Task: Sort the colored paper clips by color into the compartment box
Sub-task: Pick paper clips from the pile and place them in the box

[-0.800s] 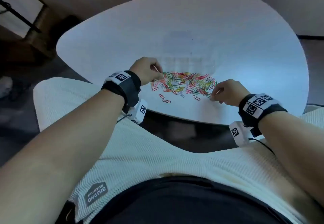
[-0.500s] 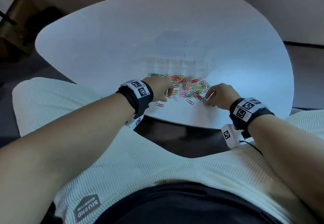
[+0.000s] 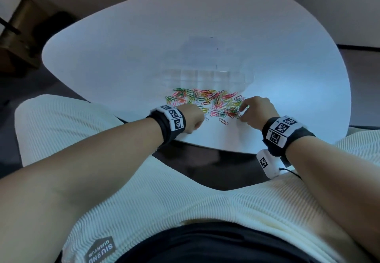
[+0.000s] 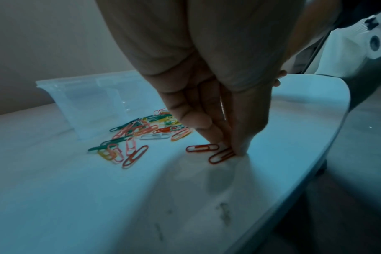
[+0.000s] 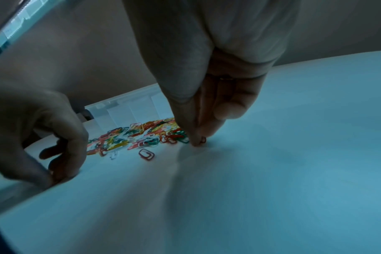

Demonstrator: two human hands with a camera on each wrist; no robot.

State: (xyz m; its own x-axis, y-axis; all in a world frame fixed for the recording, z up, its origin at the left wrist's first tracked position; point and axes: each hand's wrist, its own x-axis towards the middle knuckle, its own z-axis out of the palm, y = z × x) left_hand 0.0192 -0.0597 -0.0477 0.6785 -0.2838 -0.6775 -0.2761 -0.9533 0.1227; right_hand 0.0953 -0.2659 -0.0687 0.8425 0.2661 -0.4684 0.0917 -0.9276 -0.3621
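A pile of colored paper clips (image 3: 207, 102) lies on the white table (image 3: 123, 57) in front of a clear compartment box (image 3: 205, 75). My left hand (image 4: 233, 149) is at the pile's near left side, its thumb and fingers pinching the end of a red paper clip (image 4: 221, 155) that lies on the table. A second red clip (image 4: 201, 148) lies just beside it. My right hand (image 5: 197, 142) is at the pile's near right end, fingertips down on the table and pinching a small red clip (image 5: 203, 140).
The table's near edge (image 3: 216, 149) runs just below both wrists. A lone red clip (image 5: 146, 154) lies between the hands. The clear box (image 4: 87, 103) stands right behind the pile. Dark furniture (image 3: 16, 36) stands off the table at far left.
My left hand has come from the pile's far left corner toward the near edge and down onto a red clip. The right hand stays at the pile's right end.
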